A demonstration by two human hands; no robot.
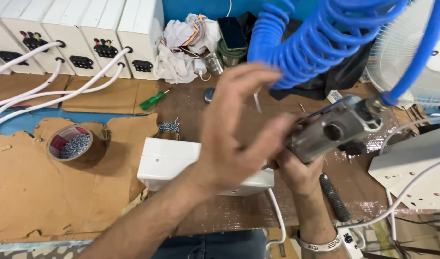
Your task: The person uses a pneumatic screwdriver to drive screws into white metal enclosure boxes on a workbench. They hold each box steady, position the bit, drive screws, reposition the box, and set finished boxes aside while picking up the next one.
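My right hand point(299, 168) grips a grey air-powered screwdriver point(335, 132), which hangs on a coiled blue air hose point(316, 43). My left hand point(239, 129) is raised in front of it with fingers spread, holding nothing, its palm close to the tool's front end. Under both hands a white plastic box point(169, 160) lies on the workbench, partly hidden by my left forearm. A white cable point(277, 216) runs from the box toward the bench's front edge.
A row of white boxes with sockets point(81, 38) and white cables stands at the back left. A tape roll filled with screws point(71, 144) sits left, with a screw pile point(169, 127), a green screwdriver point(152, 100), rags point(181, 43), a phone point(232, 31), and a fan point(411, 52) at right.
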